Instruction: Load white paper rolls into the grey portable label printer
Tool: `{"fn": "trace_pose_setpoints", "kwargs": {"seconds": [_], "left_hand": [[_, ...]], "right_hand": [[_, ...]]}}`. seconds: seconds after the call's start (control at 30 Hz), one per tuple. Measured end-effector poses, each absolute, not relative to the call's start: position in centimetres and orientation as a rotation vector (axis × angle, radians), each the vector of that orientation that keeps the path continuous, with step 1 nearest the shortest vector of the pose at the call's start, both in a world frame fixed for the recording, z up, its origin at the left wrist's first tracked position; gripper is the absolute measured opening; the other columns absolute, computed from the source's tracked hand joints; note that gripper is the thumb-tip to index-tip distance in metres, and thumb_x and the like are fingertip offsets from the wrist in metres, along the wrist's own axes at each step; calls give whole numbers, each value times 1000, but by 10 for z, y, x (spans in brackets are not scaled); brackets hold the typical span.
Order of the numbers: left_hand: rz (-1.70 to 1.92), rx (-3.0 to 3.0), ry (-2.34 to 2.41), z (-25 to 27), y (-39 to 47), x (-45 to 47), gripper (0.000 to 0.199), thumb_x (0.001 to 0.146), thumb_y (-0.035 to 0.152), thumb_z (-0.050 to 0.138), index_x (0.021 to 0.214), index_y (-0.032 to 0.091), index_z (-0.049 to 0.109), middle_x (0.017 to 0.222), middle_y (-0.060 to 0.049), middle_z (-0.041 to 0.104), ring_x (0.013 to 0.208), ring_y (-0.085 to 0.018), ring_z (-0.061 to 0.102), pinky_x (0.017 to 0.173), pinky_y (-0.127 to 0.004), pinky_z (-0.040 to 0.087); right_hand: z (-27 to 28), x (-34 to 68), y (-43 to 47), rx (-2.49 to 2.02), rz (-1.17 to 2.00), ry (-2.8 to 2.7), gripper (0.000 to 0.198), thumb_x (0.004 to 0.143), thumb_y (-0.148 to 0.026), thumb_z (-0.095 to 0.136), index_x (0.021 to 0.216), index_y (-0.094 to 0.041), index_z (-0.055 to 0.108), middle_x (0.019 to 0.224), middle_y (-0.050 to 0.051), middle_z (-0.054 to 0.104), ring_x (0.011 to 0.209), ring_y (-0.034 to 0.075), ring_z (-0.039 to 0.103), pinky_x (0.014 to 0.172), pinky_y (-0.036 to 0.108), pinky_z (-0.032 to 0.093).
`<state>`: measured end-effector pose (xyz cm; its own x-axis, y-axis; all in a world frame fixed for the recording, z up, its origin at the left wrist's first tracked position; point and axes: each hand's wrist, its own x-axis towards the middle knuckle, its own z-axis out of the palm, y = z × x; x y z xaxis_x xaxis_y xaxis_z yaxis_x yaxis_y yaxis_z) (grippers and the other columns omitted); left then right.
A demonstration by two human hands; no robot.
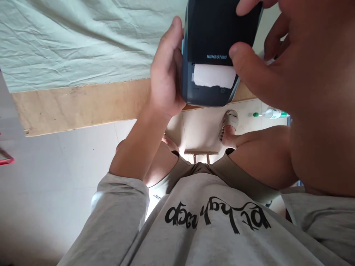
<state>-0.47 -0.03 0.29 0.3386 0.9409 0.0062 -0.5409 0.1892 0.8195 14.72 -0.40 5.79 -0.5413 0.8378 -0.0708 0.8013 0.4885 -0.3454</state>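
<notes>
Right hand (291, 70) partly hides printer (210, 33) | cloth (83, 40) beyond | bottle (274, 113) on floor (69, 159)

The printer (212, 42) looks like smooth, dull plastic, its paper (213, 75) has a rough, torn end, and wrinkly cloth (83, 40) lies on the worktop (83, 105), whose edge is bare wood.

A wrinkled pale green cloth (83, 40) covers the wooden worktop (83, 105), beyond whose edge a green-capped bottle (273, 113) shows above pale floor (69, 162).
</notes>
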Motion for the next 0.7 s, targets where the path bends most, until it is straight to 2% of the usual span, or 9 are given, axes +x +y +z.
{"fn": "trace_pose_setpoints", "kwargs": {"seconds": [0.03, 0.1, 0.2, 0.3, 0.43, 0.53, 0.6, 0.7], "left_hand": [[1100, 845, 577, 1, 1, -6, 43, 79, 42, 15, 84, 22, 53, 93, -2, 57, 103, -18, 51, 64, -27, 47], [1085, 847, 590, -3, 4, -8, 43, 80, 40, 16, 87, 21, 54, 95, -3, 57, 105, -18, 49, 66, -28, 48], [1094, 859, 596, -9, 7, -7, 40, 80, 39, 18, 88, 22, 53, 97, -2, 57, 104, -17, 49, 70, -29, 47], [1111, 861, 579, -13, 9, -5, 39, 81, 37, 18, 85, 23, 54, 91, -2, 58, 102, -16, 51, 72, -29, 46], [1223, 735, 571, -17, 11, -8, 25, 78, 36, 30, 79, 25, 53, 79, 2, 60, 83, -16, 58, 70, -30, 46], [1144, 652, 585, -12, 9, -9, 29, 77, 40, 33, 77, 21, 55, 77, 1, 60, 82, -17, 59, 68, -29, 47], [1114, 641, 585, -5, 6, -9, 37, 79, 41, 27, 75, 19, 57, 75, 1, 60, 89, -17, 58, 68, -27, 48], [1146, 675, 622, 6, 1, -6, 37, 81, 35, 25, 77, 18, 58, 72, 1, 59, 95, -15, 57, 72, -22, 47]], "right_hand": [[60, 143, -8, -1495, 317, -2546, 62, 72, -49, 7, 117, -16, 33, 111, 3, 35, 109, 15, 34, 75, 18, 28], [59, 145, -14, -1539, 123, -2440, 55, 74, -49, 11, 113, -21, 38, 108, 2, 35, 105, 11, 37, 76, 18, 29], [52, 153, -19, -1521, 172, -2395, 41, 74, -41, 26, 111, -27, 38, 110, 2, 33, 79, -1, 40, 72, 16, 30], [52, 150, -18, -1539, 246, -2338, 41, 72, -38, 34, 111, -26, 38, 98, 0, 41, 67, -5, 36, 64, 13, 28], [64, 141, -10, -1660, 465, -2310, 54, 65, -40, 43, 116, -23, 32, 74, 0, 40, 66, -4, 38, 58, 11, 24], [73, 137, -6, -1742, 514, -2339, 61, 61, -41, 46, 117, -24, 29, 69, -1, 38, 68, -4, 39, 56, 9, 25], [76, 136, -3, -1852, 519, -2291, 62, 59, -46, 46, 116, -25, 30, 68, -2, 38, 74, -4, 43, 61, 7, 30], [73, 139, 3, -1961, 527, -2070, 57, 60, -58, 35, 102, -20, 44, 69, -5, 42, 90, -3, 46, 83, 14, 36]]}}
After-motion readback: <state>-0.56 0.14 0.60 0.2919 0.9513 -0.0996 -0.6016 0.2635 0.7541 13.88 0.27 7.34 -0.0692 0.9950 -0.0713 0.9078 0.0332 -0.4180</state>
